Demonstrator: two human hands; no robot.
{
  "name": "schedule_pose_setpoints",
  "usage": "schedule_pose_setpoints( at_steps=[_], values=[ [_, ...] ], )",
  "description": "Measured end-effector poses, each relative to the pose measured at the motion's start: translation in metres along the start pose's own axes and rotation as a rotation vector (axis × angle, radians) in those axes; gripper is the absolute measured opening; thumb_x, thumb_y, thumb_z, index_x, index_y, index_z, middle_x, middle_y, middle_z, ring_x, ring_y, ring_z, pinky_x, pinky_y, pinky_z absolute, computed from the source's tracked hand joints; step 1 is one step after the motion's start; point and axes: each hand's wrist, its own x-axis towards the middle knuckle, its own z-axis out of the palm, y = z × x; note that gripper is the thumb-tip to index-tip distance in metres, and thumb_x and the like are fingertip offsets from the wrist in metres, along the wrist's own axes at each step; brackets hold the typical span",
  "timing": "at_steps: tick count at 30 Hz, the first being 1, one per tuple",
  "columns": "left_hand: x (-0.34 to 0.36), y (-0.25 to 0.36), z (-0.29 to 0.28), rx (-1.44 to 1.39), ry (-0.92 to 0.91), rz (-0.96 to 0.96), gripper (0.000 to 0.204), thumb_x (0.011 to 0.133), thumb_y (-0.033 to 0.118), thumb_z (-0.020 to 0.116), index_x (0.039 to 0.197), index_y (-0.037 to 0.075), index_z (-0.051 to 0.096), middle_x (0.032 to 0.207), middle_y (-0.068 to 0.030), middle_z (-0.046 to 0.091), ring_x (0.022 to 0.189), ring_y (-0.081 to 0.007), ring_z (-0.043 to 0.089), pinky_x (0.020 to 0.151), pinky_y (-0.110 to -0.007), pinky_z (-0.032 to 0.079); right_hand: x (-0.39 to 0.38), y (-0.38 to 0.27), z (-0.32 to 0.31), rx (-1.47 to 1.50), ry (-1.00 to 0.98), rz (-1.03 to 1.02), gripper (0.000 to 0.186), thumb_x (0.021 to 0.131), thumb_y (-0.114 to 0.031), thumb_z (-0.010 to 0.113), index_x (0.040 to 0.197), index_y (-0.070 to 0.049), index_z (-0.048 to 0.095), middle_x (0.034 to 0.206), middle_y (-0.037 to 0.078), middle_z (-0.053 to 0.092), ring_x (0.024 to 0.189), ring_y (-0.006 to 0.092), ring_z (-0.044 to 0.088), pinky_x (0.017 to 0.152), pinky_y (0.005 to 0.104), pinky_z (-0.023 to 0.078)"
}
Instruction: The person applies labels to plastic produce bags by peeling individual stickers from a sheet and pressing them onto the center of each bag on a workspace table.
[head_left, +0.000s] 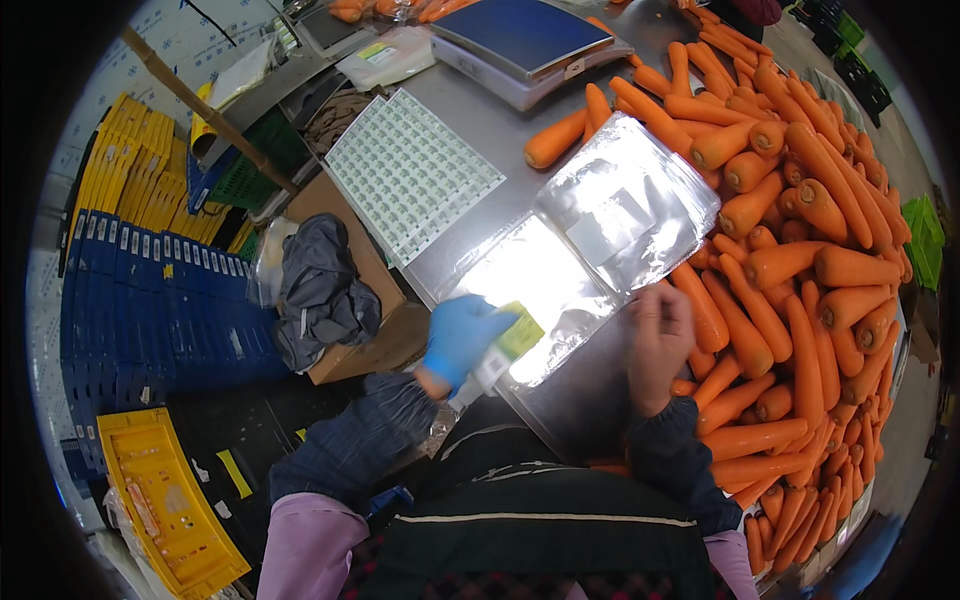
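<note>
Here's the left hand (462, 345), blue-gloved and right of a dark cuff near the middle of the frame, fingers closed around a printed label piece (520, 332), yellow-green and white, too blurred to tell whether it's loose or part of a packet. Over to the right hand (660, 345), bare, just right of centre, fingers curled loosely inward near the edge of the film; whether anything thin is pinched there, I can't tell. Between and above them lie the clear plastic bags (630, 205), bright with glare, spread from the centre toward the upper right. This looks like the labelling or bag-readying step, and the next move seems to call for a single film layer parted cleanly and kept flat under the label. That glare could hide the edges, and the carrots (790, 265) crowd the whole right side, right up against the right sleeve (675, 455), leaving little elbow room. Farther out, label sheets (410, 170) slant across the steel tabletop (575, 410) upper left of centre, a blue-topped scale (525, 35) sits at top centre, and a cardboard box (395, 325) with a grey plastic bag (330, 290) hems in the left, beside stacked blue crates (160, 310).
</note>
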Motion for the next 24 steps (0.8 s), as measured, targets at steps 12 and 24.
schedule_pose_setpoints(
  at_steps=[12, 24],
  values=[
    [0.037, 0.015, 0.001, 0.307, -0.286, -0.094, 0.053, 0.084, 0.05, 0.055, 0.081, -0.001, 0.068, 0.075, -0.0199, 0.066, 0.068, -0.0328, 0.065, 0.065, -0.038, 0.051, -0.034, 0.024, 0.029, -0.972, -0.839, -0.392, 0.049, 0.089, -0.03, 0.058, 0.134, -0.013, 0.049, 0.145, 0.014, 0.037, 0.137, 0.0332, 0.027, 0.11, 0.0488, 0.023],
    [-0.065, -0.013, -0.045, -0.532, -0.194, -0.222, 0.029, 0.085, 0.011, 0.069, 0.107, -0.006, 0.063, 0.097, -0.0088, 0.068, 0.081, -0.0109, 0.063, 0.073, -0.024, 0.051, -0.034, 0.033, 0.022, -0.678, -0.651, -0.395, 0.016, 0.074, -0.016, 0.071, 0.086, -0.008, 0.068, 0.117, 0.01, 0.062, 0.119, 0.0328, 0.049, 0.091, 0.0422, 0.04]
  ],
)
